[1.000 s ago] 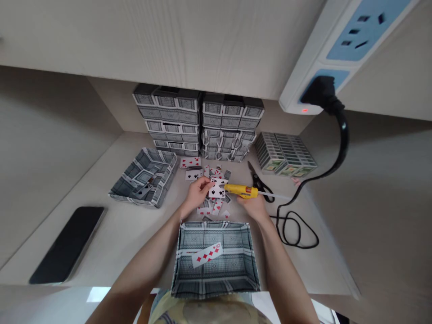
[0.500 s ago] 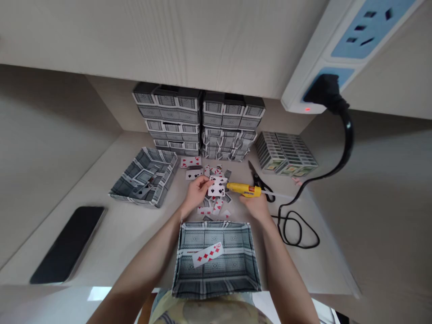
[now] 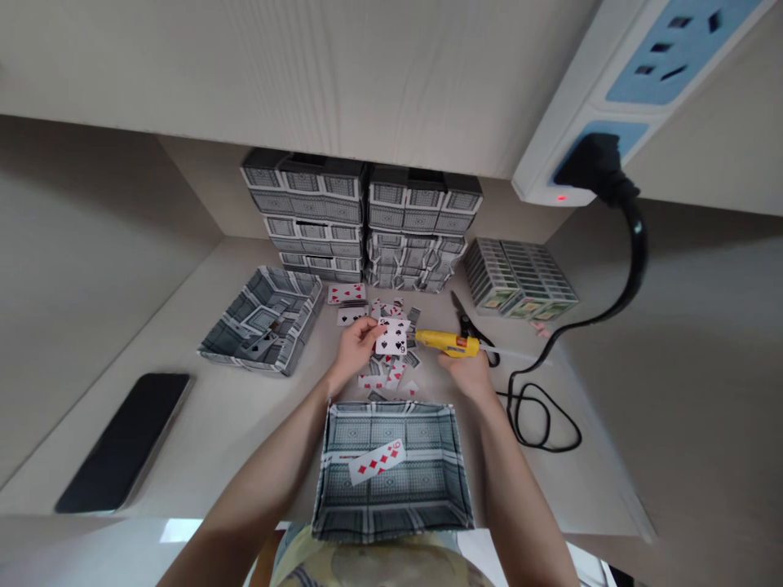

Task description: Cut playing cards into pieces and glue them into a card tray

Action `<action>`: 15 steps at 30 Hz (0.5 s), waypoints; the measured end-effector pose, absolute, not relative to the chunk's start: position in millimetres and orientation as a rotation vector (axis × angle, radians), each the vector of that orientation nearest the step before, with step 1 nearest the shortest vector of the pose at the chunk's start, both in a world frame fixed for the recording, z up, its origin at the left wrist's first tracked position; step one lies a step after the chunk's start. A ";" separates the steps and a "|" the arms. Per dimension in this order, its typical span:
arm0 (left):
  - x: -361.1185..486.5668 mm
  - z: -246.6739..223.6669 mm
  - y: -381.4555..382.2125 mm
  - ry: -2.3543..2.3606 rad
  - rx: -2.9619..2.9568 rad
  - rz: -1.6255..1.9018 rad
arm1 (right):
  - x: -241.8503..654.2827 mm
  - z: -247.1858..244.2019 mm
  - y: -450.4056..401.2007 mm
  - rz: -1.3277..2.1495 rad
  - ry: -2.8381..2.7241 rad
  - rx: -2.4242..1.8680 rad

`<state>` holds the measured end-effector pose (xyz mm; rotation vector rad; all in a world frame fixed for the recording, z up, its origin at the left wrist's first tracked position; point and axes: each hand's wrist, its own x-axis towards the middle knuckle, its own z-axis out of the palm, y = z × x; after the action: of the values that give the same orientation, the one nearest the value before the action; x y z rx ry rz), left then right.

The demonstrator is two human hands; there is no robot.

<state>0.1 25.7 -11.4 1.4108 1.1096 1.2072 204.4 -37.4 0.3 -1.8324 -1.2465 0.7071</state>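
Between thumb and fingers, my left hand [image 3: 357,346] pinches a six of spades card [image 3: 391,338], face up above scattered cards and cut pieces [image 3: 395,373]. My right hand [image 3: 468,371] is wrapped round a yellow glue gun [image 3: 449,342], its nozzle pointing left at the card's right edge. Whether the nozzle touches the card cannot be made out. Close to my body sits an open box made of cards [image 3: 397,509], with a cut strip of a diamond card [image 3: 376,462] lying inside it.
Stacked card boxes [image 3: 311,204] stand at the back. A card tray [image 3: 294,350] and a phone [image 3: 126,444] lie left. To the right are black scissors [image 3: 468,326], packed card decks [image 3: 519,277] and a looped cord [image 3: 575,428]. A power strip [image 3: 538,175] hangs upper right.
My right hand and the glue gun have moved slightly right, leaving a little more space by the card. My left hand and the card have barely shifted.
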 end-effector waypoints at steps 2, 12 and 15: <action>-0.2 -11.0 26.0 1.117 1.385 1.215 | 204.7 1.3 -37.5 0.698 -1.234 -1.845; -2.4 -11.7 28.6 1.128 1.363 1.237 | 232.3 5.0 -33.4 0.833 -0.986 -1.791; -3.7 -12.8 30.2 1.140 1.366 1.248 | 246.2 6.0 -36.5 0.977 -0.933 -1.743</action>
<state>-3.7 30.2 -12.8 1.3665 1.1399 1.2485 246.2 -36.5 6.0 -1.7430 -0.9329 0.9775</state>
